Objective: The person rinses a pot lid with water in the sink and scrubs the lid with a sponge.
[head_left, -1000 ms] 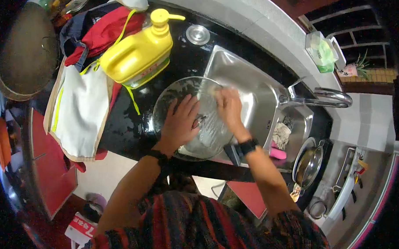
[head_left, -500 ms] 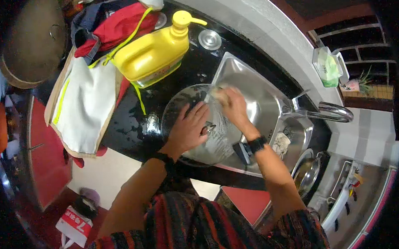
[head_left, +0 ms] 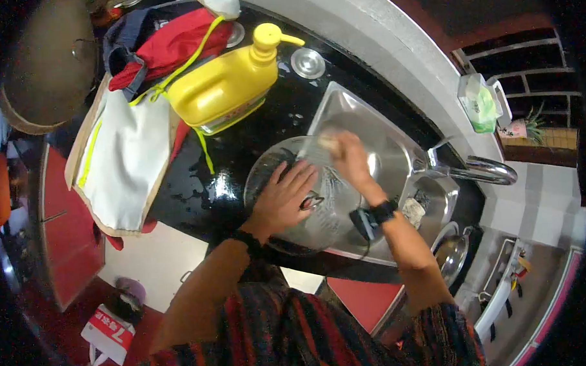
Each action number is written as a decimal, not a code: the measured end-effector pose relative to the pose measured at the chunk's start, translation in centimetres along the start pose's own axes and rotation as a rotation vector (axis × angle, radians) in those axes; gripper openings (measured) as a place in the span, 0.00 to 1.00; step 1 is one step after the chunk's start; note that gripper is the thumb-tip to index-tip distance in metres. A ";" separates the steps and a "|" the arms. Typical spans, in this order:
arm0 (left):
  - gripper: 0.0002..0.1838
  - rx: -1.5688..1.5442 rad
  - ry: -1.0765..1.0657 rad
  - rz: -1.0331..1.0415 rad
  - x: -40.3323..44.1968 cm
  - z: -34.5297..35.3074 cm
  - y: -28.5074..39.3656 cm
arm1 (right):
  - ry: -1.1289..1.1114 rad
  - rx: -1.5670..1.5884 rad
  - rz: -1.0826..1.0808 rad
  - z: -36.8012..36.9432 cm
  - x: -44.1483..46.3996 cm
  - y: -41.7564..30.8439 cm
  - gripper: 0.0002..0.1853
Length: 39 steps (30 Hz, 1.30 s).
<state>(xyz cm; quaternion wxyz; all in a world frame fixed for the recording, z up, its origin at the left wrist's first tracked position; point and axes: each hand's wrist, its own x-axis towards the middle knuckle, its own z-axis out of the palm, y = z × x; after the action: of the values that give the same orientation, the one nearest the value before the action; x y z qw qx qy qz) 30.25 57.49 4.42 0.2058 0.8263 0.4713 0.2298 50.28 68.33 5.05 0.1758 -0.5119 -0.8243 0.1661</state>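
Note:
A clear round glass pot lid (head_left: 333, 214) lies over the counter's edge and the near left part of the sink. My left hand (head_left: 286, 195) rests on it with fingers stretched out, the thumb beside the lid's small metal-rimmed knob (head_left: 312, 200). At the lid's far rim, my right hand (head_left: 351, 160) is closed around a pale scrubbing pad (head_left: 329, 142). Motion smears the pad and fingertips, so its exact kind is unclear. Wet streaks show on the glass.
A yellow pump bottle (head_left: 222, 88) stands on the wet black counter (head_left: 189, 180), beside a white cloth (head_left: 121, 163) and a metal sink strainer (head_left: 307, 64). Right of the lid are the steel sink (head_left: 385, 131), faucet (head_left: 480, 170) and a crumpled pale rag (head_left: 413, 212).
My right hand has shifted slightly right and down along the lid's rim, still holding the pad. The lid and my left hand sit slightly lower and further right in view.

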 end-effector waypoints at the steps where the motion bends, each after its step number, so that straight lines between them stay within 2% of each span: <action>1: 0.37 0.017 -0.030 0.004 -0.1 -0.2 -0.1 | 0.032 0.005 0.114 -1.2 -2.9 2.2 0.10; 2: 0.37 0.005 -0.023 0.016 -0.1 -0.2 -0.1 | -0.006 -0.044 0.216 -2.0 -6.7 3.8 0.08; 3: 0.37 0.005 -0.023 -0.001 0.0 -0.1 -0.1 | -0.017 0.031 0.365 -3.4 -9.4 2.5 0.10; 4: 0.36 0.006 -0.024 -0.013 -0.1 -0.1 0.0 | 0.040 0.047 0.445 -2.6 -13.0 3.3 0.11; 6: 0.35 -0.006 -0.018 0.006 0.0 -0.1 0.1 | 0.124 0.219 0.593 -1.0 -18.2 2.9 0.11; 8: 0.34 0.011 -0.019 -0.017 0.1 -0.1 0.1 | 0.226 0.245 0.635 0.8 -20.6 2.0 0.12; 10: 0.35 0.019 -0.002 0.014 0.2 -0.3 0.3 | 0.366 0.576 0.872 1.8 -20.8 0.4 0.13; 11: 0.35 0.010 -0.020 -0.016 0.2 -0.3 0.4 | 0.400 0.586 0.879 2.0 -20.6 0.3 0.13; 13: 0.37 -0.026 -0.056 -0.044 0.3 -0.5 0.5 | 0.417 0.709 1.161 2.2 -20.5 0.4 0.14; 14: 0.37 -0.015 -0.080 -0.006 0.3 -0.6 0.6 | 0.455 0.728 1.182 2.3 -20.4 0.4 0.14; 16: 0.34 0.044 -0.078 -0.043 0.2 -0.6 0.9 | 0.289 0.954 1.288 0.8 -18.7 -0.3 0.11; 19: 0.33 0.157 -0.030 -0.055 -1.5 0.0 1.9 | 0.164 0.888 1.087 -1.4 -13.8 -0.6 0.12; 20: 0.33 0.173 -0.041 -0.036 -2.2 0.4 2.3 | 0.038 0.898 1.050 -2.1 -11.8 0.4 0.13; 21: 0.33 0.215 -0.047 -0.106 -3.0 0.9 2.7 | -0.122 0.638 0.829 -2.4 -9.7 2.2 0.14; 22: 0.32 0.261 -0.052 -0.177 -3.7 1.2 3.0 | -0.160 0.659 0.703 -1.3 -7.4 4.3 0.15; 23: 0.31 0.204 -0.065 -0.180 -4.1 0.9 3.3 | -0.279 0.519 0.559 -3.6 -4.3 3.7 0.15; 24: 0.31 0.225 -0.073 -0.169 -3.9 0.4 3.5 | -0.286 0.326 0.380 -1.9 -1.7 5.8 0.17; 25: 0.31 0.164 -0.105 -0.131 -3.9 0.0 3.8 | -0.398 0.426 0.186 -2.4 0.9 6.5 0.20; 26: 0.31 0.098 -0.140 -0.097 -3.9 -0.1 3.9 | -0.387 0.442 0.186 -1.9 2.1 5.1 0.20; 28: 0.33 0.086 -0.109 -0.064 -2.0 0.4 3.0 | -0.304 0.005 0.406 -2.0 4.6 1.7 0.21; 29: 0.33 0.137 -0.048 -0.009 -0.5 0.7 2.3 | -0.301 0.012 0.415 -1.9 4.2 0.8 0.21; 30: 0.33 0.183 0.024 0.040 0.8 0.9 1.8 | -0.094 0.032 0.347 -1.7 3.3 -0.5 0.19; 31: 0.27 0.218 0.027 0.064 1.8 1.1 1.6 | 0.111 0.048 0.274 -1.2 2.4 -1.3 0.17; 35: 0.21 0.092 -0.058 0.068 3.5 1.1 0.7 | 0.263 -0.045 0.170 -1.7 -3.6 0.1 0.18; 37: 0.18 0.126 -0.015 0.089 3.6 1.2 0.6 | 0.282 -0.094 0.348 -1.4 -5.9 1.0 0.17; 38: 0.18 0.128 -0.018 0.095 3.5 1.1 0.8 | 0.287 -0.092 0.354 -1.1 -6.4 1.0 0.17; 39: 0.19 0.134 -0.004 0.077 3.2 1.0 0.9 | 0.288 0.003 0.484 -0.9 -6.6 0.9 0.17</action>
<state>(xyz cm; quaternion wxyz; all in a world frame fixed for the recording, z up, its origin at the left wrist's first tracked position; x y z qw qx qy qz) 32.89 59.72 4.77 0.1423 0.8562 0.4530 0.2037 54.12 62.79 4.65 0.2473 -0.7119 -0.6443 0.1299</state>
